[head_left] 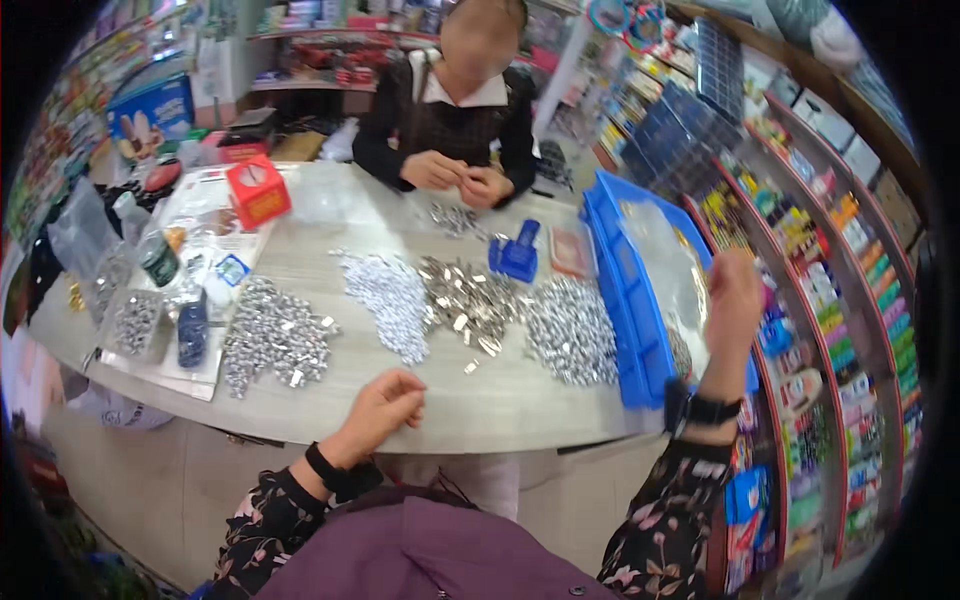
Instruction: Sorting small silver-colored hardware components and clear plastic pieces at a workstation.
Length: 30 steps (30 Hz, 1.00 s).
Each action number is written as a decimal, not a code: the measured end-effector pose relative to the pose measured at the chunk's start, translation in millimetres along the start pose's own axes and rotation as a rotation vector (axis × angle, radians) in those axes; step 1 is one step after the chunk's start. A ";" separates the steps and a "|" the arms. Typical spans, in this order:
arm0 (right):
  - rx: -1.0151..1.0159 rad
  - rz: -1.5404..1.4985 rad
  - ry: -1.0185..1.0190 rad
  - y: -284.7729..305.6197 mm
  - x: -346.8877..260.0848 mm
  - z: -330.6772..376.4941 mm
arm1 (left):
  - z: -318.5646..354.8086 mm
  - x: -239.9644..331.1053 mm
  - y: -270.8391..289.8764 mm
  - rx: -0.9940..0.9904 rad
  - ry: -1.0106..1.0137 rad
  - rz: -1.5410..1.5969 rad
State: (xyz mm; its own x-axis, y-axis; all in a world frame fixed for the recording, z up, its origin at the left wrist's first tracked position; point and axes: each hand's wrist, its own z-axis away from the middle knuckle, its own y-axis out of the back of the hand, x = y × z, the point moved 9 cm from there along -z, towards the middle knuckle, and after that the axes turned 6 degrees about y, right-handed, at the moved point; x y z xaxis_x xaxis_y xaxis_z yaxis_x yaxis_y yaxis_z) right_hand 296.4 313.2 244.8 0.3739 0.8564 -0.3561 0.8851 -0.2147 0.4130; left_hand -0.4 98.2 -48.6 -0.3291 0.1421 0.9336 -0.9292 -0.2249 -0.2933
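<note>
Reaching over the stacked blue plastic trays (pixel 630 290) at the worktop's right end, the right hand (pixel 733 292) is raised with its back to the camera, close to a clear plastic bag (pixel 665 262) lying in the top tray; whether its fingers pinch the film or anything else cannot be told from this angle. The left hand (pixel 385 400) rests at the near edge of the pale curved worktop (pixel 500 400), fingers curled loosely inward, with nothing visibly held, though a small piece could hide in the curl.

Just beyond the left hand lie four heaps of small shiny silver metal pieces: one at left (pixel 272 335), a paler one (pixel 388 298), a mixed one with larger bits (pixel 470 300), and one touching the trays (pixel 572 330).

Judging by this, working well means keeping the right sleeve clear of the heap against the trays and holding the left hand still so no pieces scatter.

Across the worktop another person's hands (pixel 455 178) work together on a small item, with a blue stamp-like tool (pixel 517 252) and a red box (pixel 258 190) nearby.
</note>
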 end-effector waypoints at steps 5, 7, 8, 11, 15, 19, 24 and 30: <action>-0.502 -0.808 -0.704 -148.2 -51.4 142.5 | 10.4 3.9 7.1 0.051 0.029 0.137; -0.674 -1.022 -0.716 -181.7 -89.0 185.4 | 7.9 6.5 0.8 0.024 0.040 0.186; -0.743 -1.074 -0.763 -195.9 -101.3 203.6 | 5.3 7.1 -2.1 0.012 0.046 0.208; -0.914 -1.116 -0.737 -227.2 -125.8 234.4 | 5.5 8.2 -9.2 -0.050 0.048 0.248; -0.711 -1.196 -0.524 -239.6 -127.6 233.2 | 4.3 3.9 -10.4 -0.080 0.075 0.361; -0.675 -1.141 -0.792 -236.4 -117.4 242.0 | 5.1 -4.6 -13.1 -0.081 0.110 0.442; -0.621 -1.031 -0.658 -236.9 -109.8 242.3 | 3.7 -8.9 -13.7 -0.090 0.105 0.449; -0.596 -1.009 -0.569 -234.8 -118.7 234.2 | 8.6 5.2 -12.9 0.028 -0.093 0.165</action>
State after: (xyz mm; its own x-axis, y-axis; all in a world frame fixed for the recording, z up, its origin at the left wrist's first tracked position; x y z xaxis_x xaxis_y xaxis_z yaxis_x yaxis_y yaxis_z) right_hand 109.1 152.0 -6.3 -0.1855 0.1671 -0.9683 0.6393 0.7689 0.0102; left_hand 11.3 93.6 -38.1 -0.4585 0.0115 0.8886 -0.8583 -0.2650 -0.4394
